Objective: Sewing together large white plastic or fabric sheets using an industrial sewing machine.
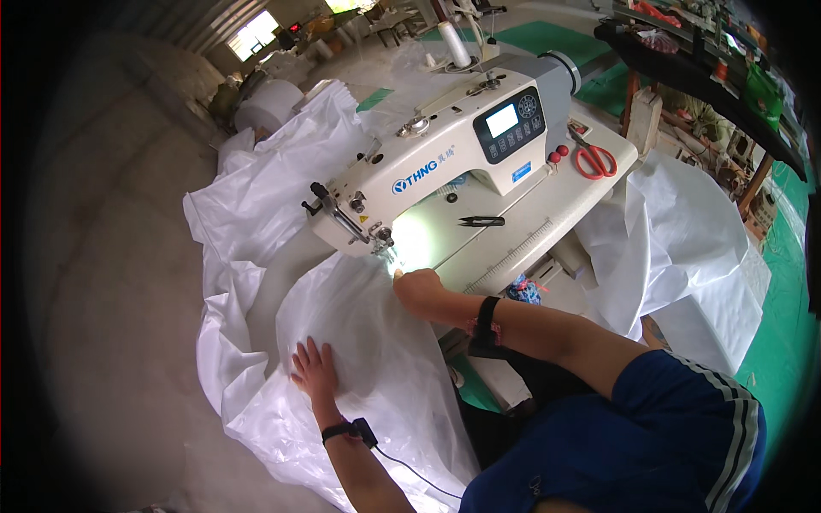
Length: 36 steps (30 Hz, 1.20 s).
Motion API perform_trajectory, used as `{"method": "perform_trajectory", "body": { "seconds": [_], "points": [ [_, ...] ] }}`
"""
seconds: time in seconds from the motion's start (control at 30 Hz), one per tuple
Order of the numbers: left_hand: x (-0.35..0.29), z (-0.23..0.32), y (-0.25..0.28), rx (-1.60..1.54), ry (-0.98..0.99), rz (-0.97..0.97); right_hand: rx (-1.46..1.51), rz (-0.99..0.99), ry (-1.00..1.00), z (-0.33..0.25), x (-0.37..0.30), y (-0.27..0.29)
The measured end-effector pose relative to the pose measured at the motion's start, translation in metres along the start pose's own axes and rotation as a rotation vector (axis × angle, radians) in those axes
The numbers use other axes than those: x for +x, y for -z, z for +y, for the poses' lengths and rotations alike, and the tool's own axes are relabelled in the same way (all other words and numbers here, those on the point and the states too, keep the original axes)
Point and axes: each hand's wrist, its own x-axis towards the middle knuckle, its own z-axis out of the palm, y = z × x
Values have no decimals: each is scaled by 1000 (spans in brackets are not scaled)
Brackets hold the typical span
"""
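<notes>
A sheet of thin, shiny white plastic-like fabric drapes over the near end of a white sewing machine and hangs down in folds. My left hand lies flat on this sheet with its fingers spread. Beside the lit needle area, my right hand is closed, its fingertips close to the presser foot. What those fingers pinch, if anything, is hidden by the hand and the glare. Black thread snips lie on the machine bed, just beyond my right hand.
Red-handled scissors and two small red balls are on the table's right part. A white thread cone stands behind the machine. More white sheeting hangs at the right. A cluttered dark shelf stands at the far right.
</notes>
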Motion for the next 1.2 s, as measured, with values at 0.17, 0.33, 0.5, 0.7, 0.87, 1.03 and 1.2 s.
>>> {"method": "perform_trajectory", "body": {
  "seconds": [0.17,0.33,0.5,0.7,0.87,1.03,1.2],
  "points": [
    [26,11,2,2,35,38,245,145,-197,0,-6,-8],
    [26,16,4,13,63,57,1015,-462,-82,10,-97,-37],
    [-26,36,1,-214,31,-17,1069,-860,-252,23,-168,-77],
    [-61,40,1,-35,25,38,1687,-585,-101,-14,-147,-83],
    [-37,25,8,-14,15,-4,1948,-657,-133,-26,-172,-44],
    [-29,15,-8,-24,-14,6,1412,-566,-367,37,-215,-16],
    [-25,25,14,89,-41,-173,1343,-568,-283,49,-208,-23]
  ]
}}
